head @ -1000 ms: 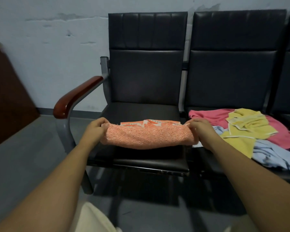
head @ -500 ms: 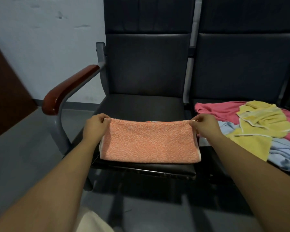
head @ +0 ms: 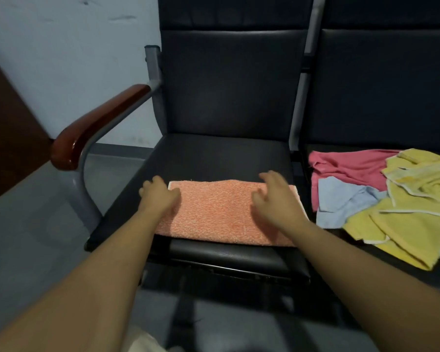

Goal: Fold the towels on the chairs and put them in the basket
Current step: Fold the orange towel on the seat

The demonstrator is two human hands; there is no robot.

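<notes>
An orange towel (head: 214,212) lies folded flat on the front half of the left black chair's seat (head: 219,153). My left hand (head: 160,194) rests palm down on the towel's left end, fingers spread. Over the towel's right part my right hand (head: 274,196) hovers or presses with its fingers apart. Neither hand grips the cloth. On the right chair lies a loose pile: a pink towel (head: 346,168), a light blue towel (head: 341,201) and yellow towels (head: 412,199). No basket is in view.
A wooden armrest (head: 94,128) on a grey metal frame stands left of the seat. A dark brown board (head: 8,128) leans at the far left against the pale wall. Grey floor lies below and left of the chairs.
The towel's far edge was pulled forward and laid down, making a flat fold. Both hands let go of the corners and now lie open on top of it.
</notes>
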